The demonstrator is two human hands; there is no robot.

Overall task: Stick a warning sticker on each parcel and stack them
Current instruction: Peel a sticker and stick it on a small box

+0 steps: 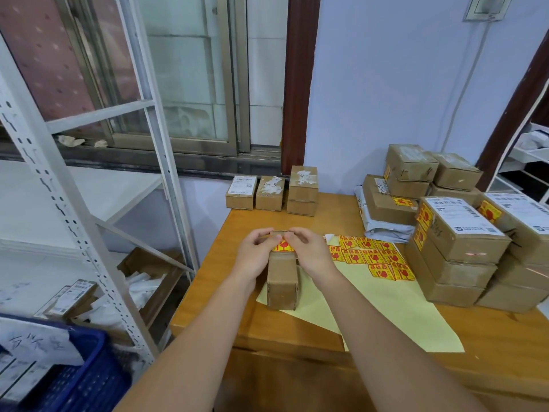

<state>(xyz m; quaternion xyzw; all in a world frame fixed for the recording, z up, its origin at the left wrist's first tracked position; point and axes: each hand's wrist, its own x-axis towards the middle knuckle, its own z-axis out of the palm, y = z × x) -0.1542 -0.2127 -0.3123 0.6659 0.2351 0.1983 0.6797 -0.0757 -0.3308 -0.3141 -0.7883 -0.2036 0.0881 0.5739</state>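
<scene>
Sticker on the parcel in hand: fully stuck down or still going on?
Still going on. Both hands, left hand and right hand, pinch the warning sticker at the parcel's far top edge; how flat it lies, cannot tell.

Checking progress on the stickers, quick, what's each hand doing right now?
Left hand: fingers curled on the far end of the small box.
Right hand: fingers curled, pressing the warning sticker onto that box.

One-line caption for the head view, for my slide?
Both hands press a warning sticker onto a small parcel; stickered stack waits right.
</scene>
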